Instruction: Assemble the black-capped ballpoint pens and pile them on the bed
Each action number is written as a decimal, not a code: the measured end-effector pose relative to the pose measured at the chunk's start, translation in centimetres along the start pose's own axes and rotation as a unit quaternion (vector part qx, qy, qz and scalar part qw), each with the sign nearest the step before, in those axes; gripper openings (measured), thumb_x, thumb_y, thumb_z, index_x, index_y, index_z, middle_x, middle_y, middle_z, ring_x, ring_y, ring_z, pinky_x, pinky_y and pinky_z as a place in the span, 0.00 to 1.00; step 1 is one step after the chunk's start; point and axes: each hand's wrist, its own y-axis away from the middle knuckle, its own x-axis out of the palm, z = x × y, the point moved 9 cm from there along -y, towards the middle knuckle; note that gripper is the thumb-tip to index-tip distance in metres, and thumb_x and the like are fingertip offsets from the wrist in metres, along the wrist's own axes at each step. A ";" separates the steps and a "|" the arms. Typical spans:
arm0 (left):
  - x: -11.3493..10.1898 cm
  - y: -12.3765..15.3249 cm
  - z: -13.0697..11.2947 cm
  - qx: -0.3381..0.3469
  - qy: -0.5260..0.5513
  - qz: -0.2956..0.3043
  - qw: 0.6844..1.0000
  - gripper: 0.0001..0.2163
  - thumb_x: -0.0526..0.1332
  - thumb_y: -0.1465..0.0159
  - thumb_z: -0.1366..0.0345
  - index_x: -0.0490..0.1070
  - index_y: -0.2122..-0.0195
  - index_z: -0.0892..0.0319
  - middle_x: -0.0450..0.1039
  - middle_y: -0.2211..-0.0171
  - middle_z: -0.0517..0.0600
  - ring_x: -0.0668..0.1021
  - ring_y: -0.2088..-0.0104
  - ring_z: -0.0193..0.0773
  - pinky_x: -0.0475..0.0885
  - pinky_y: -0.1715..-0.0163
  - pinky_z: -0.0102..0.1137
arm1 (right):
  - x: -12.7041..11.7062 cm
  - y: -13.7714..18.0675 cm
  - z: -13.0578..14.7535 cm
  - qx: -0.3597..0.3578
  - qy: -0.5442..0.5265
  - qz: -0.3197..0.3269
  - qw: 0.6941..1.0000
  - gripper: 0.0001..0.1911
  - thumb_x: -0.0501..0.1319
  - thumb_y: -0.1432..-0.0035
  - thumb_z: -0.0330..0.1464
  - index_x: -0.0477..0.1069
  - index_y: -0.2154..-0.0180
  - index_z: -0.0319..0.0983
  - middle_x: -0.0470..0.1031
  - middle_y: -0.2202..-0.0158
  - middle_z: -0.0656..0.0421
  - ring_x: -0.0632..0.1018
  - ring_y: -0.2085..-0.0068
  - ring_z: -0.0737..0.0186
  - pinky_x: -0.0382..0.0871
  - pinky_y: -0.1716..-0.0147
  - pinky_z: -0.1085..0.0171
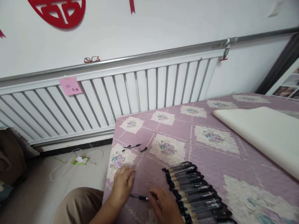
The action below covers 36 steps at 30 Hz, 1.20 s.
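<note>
A dark clear-barrelled pen point(139, 197) lies on the floral tablecloth between my hands, its left end partly hidden by my left wrist. My left hand point(122, 182) rests palm down near the table's left edge, fingers loosely bent and apart, with no object visible in it. At the pen's right end is my right hand point(163, 204), its thumb and fingers apart; whether it touches the pen I cannot tell. Close to its right side, a row of several black-capped pens point(197, 191) lies side by side. Beyond my left hand are a thin dark pen piece point(132, 148) and a small black cap point(143, 149).
A cream rolled or folded sheet point(263, 131) lies on the tablecloth point(141, 171) at the right. Behind stands a white radiator point(145, 88) with glasses point(91, 59) above and a pink note point(70, 85). A power strip point(80, 160) with cables is on the floor.
</note>
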 end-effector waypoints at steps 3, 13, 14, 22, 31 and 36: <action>1.2 -4.0 1.1 0.005 -0.015 0.019 1.000 0.13 0.53 0.38 0.73 0.73 0.57 0.59 0.74 0.60 0.53 0.73 0.56 0.43 0.68 0.52 0.39 | 0.2 -0.1 -0.2 0.005 0.003 0.006 1.000 0.08 0.53 0.36 0.33 0.70 0.63 0.43 0.77 0.66 0.58 0.78 0.65 0.60 0.71 0.65 0.64; 7.2 -12.9 2.6 0.006 -0.044 0.123 0.991 0.18 0.51 0.41 0.78 0.74 0.55 0.59 0.72 0.55 0.55 0.73 0.53 0.39 0.65 0.49 0.31 | 2.2 -0.1 -1.0 0.023 0.020 0.066 0.997 0.07 0.55 0.40 0.28 0.71 0.66 0.42 0.77 0.67 0.59 0.78 0.65 0.61 0.70 0.66 0.65; 7.5 -13.1 2.7 0.000 -0.048 0.133 0.990 0.17 0.52 0.41 0.78 0.74 0.56 0.59 0.72 0.56 0.55 0.73 0.54 0.39 0.65 0.50 0.31 | 2.2 -0.1 -1.0 0.025 0.020 0.068 0.997 0.07 0.55 0.40 0.28 0.71 0.66 0.42 0.77 0.67 0.59 0.78 0.65 0.61 0.70 0.65 0.65; 5.7 -11.5 2.5 -0.052 -0.025 0.128 0.990 0.08 0.56 0.41 0.74 0.74 0.66 0.60 0.71 0.62 0.54 0.73 0.58 0.40 0.65 0.54 0.32 | 1.7 -0.1 -0.7 0.032 -0.004 0.060 0.998 0.07 0.55 0.39 0.29 0.71 0.65 0.43 0.77 0.67 0.60 0.78 0.64 0.61 0.69 0.64 0.65; 3.4 -1.5 -1.7 -0.099 0.147 0.114 0.978 0.07 0.54 0.40 0.71 0.71 0.65 0.59 0.73 0.71 0.46 0.74 0.69 0.33 0.68 0.68 0.26 | 0.8 -0.1 -1.1 0.034 -0.035 -0.003 0.999 0.10 0.56 0.41 0.28 0.70 0.58 0.42 0.77 0.63 0.58 0.78 0.63 0.60 0.72 0.63 0.63; 5.2 2.7 -3.4 -0.219 0.421 0.129 0.871 0.05 0.60 0.46 0.65 0.69 0.70 0.59 0.72 0.75 0.44 0.74 0.73 0.32 0.66 0.71 0.26 | 0.5 -0.6 -0.2 0.018 -0.053 -0.002 0.998 0.10 0.57 0.45 0.27 0.71 0.62 0.43 0.78 0.66 0.59 0.78 0.64 0.60 0.72 0.64 0.63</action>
